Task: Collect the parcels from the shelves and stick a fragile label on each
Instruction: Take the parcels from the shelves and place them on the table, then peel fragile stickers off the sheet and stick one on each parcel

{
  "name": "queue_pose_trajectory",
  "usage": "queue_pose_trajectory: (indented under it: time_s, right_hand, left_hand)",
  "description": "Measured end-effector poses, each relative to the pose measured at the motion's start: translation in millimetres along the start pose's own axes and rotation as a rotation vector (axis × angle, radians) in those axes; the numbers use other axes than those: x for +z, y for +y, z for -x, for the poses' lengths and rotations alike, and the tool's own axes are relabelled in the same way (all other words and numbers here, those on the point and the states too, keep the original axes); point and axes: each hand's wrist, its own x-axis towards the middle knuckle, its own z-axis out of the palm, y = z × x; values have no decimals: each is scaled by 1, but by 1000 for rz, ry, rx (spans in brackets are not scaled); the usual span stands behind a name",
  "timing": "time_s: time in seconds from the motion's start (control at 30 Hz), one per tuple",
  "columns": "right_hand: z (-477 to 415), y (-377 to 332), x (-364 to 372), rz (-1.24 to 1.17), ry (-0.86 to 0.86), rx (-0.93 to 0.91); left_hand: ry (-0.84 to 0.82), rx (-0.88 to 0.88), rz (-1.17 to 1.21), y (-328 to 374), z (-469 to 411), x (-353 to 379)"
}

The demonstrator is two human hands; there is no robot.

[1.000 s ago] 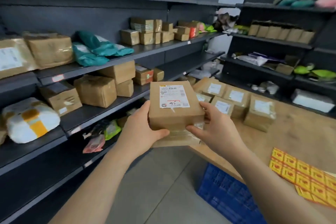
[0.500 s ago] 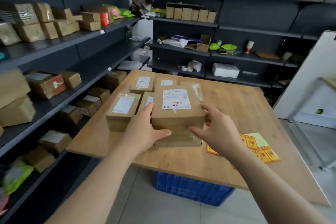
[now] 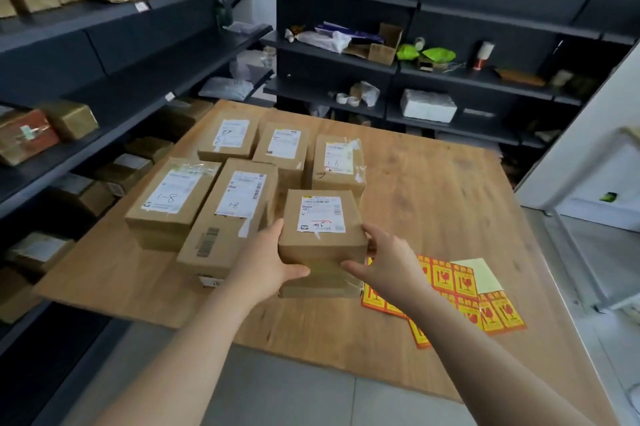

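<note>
I hold a small brown cardboard parcel (image 3: 322,245) with a white shipping label on top, low over the wooden table (image 3: 433,204). My left hand (image 3: 266,263) grips its left side and my right hand (image 3: 388,263) its right side. Whether the parcel rests on the table I cannot tell. Several labelled parcels (image 3: 239,204) lie in rows on the table just behind and left of it. Sheets of red and yellow fragile labels (image 3: 464,294) lie on the table to the right, partly hidden by my right wrist.
Dark shelves (image 3: 114,45) along the left hold more brown parcels (image 3: 27,135). Back shelves (image 3: 346,3) carry boxes, bags and a white foam box (image 3: 427,105). A white wall or cabinet (image 3: 588,155) stands at the right. Grey floor lies below the table's front edge.
I have turned from the left shelves toward the table, carrying the parcel in both hands. It is now lower, beside the other parcels, and my right hand covers part of the label sheets.
</note>
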Motion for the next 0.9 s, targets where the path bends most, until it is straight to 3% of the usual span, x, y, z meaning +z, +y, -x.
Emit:
queue_pose_trajectory:
  time_s: [0.17, 0.53, 0.9]
  right_hand:
    - [-19, 17, 26, -13, -68, 64]
    - [-45, 22, 63, -7, -181, 164]
    - [-46, 28, 63, 199, -166, 96]
  left_hand:
    - [-34, -75, -82, -24, -29, 20]
    - [-120, -54, -389, -53, -70, 35]
    - [-125, 50, -483, -52, -69, 32]
